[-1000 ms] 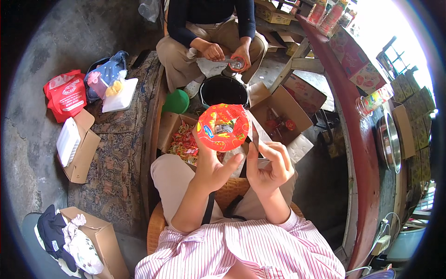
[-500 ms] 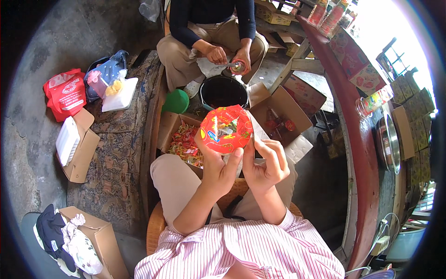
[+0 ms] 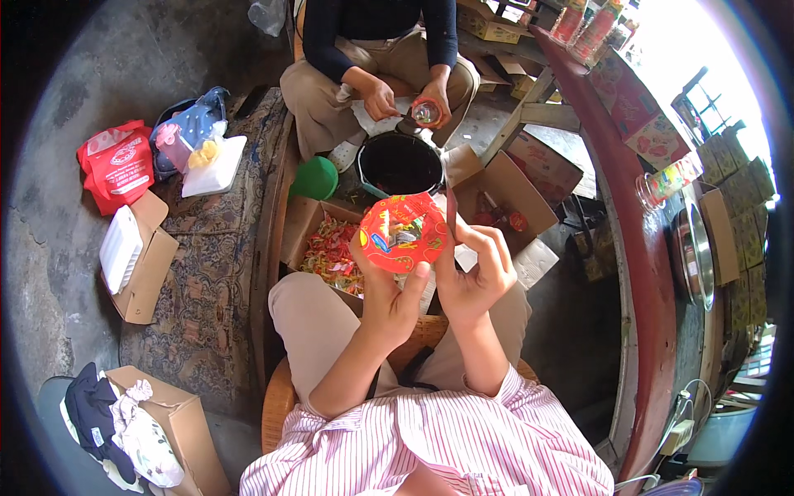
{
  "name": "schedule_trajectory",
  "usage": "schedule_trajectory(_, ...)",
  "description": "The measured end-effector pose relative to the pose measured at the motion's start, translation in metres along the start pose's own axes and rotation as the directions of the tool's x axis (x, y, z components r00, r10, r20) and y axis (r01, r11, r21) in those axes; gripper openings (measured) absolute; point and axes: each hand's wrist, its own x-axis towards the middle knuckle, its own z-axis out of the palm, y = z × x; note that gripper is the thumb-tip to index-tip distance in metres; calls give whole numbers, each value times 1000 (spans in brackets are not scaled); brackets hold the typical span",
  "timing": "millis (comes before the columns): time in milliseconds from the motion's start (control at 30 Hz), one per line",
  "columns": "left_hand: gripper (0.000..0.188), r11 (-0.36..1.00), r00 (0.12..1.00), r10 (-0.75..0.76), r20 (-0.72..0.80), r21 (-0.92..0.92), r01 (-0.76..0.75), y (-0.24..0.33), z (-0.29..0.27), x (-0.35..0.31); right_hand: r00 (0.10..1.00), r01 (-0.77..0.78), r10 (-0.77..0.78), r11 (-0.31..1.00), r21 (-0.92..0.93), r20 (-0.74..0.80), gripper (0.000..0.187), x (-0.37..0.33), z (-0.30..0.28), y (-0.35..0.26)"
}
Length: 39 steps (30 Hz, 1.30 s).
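Observation:
Over my lap, my left hand (image 3: pixel 387 307) is closed round a round red package (image 3: pixel 403 234) with yellow and green print and a clear-looking middle. Its thumb presses against the lower edge, and the fingers behind are hidden. My right hand (image 3: pixel 475 277) is up against the package's right edge, thumb and index finger close together and the other fingers curled. A thin dark strip (image 3: pixel 452 211) stands up at these fingertips; I cannot make out what it is. Just beyond the package is a black bucket (image 3: pixel 400 165).
Wrappers fill a carton (image 3: pixel 327 256) beside my left knee; another carton (image 3: pixel 521 198) holds red-topped jars. Across from me a seated person (image 3: pixel 380 50) handles a clear jar (image 3: pixel 425 112) above the bucket. A green bowl (image 3: pixel 314 178) lies left of it. A red-brown ledge (image 3: pixel 628 248) runs along the right.
The red package has tilted slightly in my left hand, and the dark strip now shows at my right fingertips. Opposite, the person's hand has drawn back a little from the jar.

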Motion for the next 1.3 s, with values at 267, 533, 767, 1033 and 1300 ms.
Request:
schedule_trajectory(267, 56, 961, 988, -151, -12, -235, 144, 0, -5, 5, 998, -56, 55, 997, 51, 7, 14, -7, -5, -2)
schedule_trajectory(533, 55, 996, 997, -81, 20, -46, 82, -11, -9, 1, 999, -13, 11, 999, 31, 42, 16, -8, -4, -1)
schedule_trajectory(767, 61, 974, 996, -86, 39, -206, 92, 1, -9, 7, 991, -85, 79, 995, 46, 107, 15, -4, -10, 0)
schedule_trajectory(1033, 63, 994, 991, -56, 123, -87, 67, -4, -18, 8, 993, -4, 6, 1000, -17, 121, 15, 3, -13, -2)
schedule_trajectory(1300, 61, 981, 985, -82, 152, -160, 106, 2, -24, 13, 988, -23, 25, 1000, -15, 150, 14, -1, -14, -3)
